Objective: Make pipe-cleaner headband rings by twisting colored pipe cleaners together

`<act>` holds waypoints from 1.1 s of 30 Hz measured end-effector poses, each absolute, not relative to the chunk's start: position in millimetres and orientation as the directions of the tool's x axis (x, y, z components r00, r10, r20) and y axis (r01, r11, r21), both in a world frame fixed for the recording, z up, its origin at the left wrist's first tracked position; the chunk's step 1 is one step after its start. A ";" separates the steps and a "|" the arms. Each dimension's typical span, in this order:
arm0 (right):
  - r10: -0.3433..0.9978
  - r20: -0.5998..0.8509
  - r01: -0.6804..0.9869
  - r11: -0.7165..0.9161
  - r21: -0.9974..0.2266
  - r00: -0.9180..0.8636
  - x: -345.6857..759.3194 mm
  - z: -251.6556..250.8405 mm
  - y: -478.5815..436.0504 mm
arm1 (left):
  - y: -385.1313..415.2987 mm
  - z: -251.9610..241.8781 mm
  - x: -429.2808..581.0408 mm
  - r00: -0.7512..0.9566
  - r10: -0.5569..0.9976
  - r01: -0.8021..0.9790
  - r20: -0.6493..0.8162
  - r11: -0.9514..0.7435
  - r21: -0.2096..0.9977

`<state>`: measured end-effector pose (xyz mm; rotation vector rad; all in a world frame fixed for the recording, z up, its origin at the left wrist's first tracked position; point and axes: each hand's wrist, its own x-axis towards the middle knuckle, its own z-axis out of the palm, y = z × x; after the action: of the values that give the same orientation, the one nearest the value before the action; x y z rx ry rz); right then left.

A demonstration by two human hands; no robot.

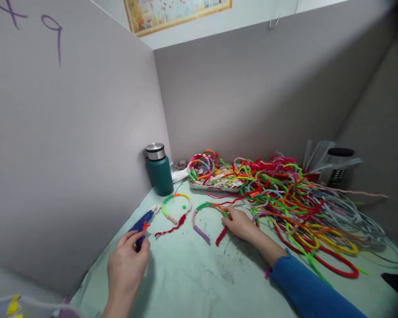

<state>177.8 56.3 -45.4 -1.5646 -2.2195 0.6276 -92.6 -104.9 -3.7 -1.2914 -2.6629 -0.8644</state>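
Observation:
My left hand (pixel 128 258) is closed around the handle of a blue hot glue gun (pixel 148 217), whose pale nozzle points away from me; a small orange piece shows by my fingers. Low over the table, my right hand (pixel 240 223) pinches the right side of an arched headband (pixel 199 231) wrapped in green, orange, pink, purple and red fuzzy pipe cleaner. Left of it lies a second wrapped arch (pixel 165 206) in green, orange, yellow and lilac. A loose twisted red pipe-cleaner end (pixel 172 230) trails from that arch's right side. A small green bit (pixel 184 207) lies inside it.
A teal bottle (pixel 161 176) stands by the left partition. Behind the arches, a metal tray (pixel 215 189) holds small pieces and several wrapped bands (pixel 199 168). A large heap of pipe cleaners (pixel 285 190) and grey bands (pixel 341 207) spreads over the right side, beside a black-lidded jar (pixel 340 165).

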 end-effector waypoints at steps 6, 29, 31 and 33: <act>0.945 0.026 0.804 0.291 -0.519 -0.326 177.5 -42.5 55.4 | -102.7 -5.6 -93.0 -0.630 0.708 0.750 0.318 0.449 0.486; 0.946 0.031 0.821 0.297 -0.488 -0.324 177.8 -43.3 56.3 | -80.7 44.7 -122.4 -0.621 0.758 0.767 0.200 0.535 0.354; 0.946 0.033 0.820 0.296 -0.491 -0.322 177.6 -43.4 56.4 | -80.1 46.6 -128.0 -0.644 0.742 0.744 0.187 0.550 0.379; 0.945 0.035 0.818 0.300 -0.491 -0.325 177.3 -43.2 56.2 | -79.1 48.7 -132.1 -0.663 0.732 0.719 0.158 0.564 0.406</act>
<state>177.3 56.2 -43.2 -1.5931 -2.2547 0.5626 -132.1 -79.1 48.7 -1.3013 -2.8032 -0.7072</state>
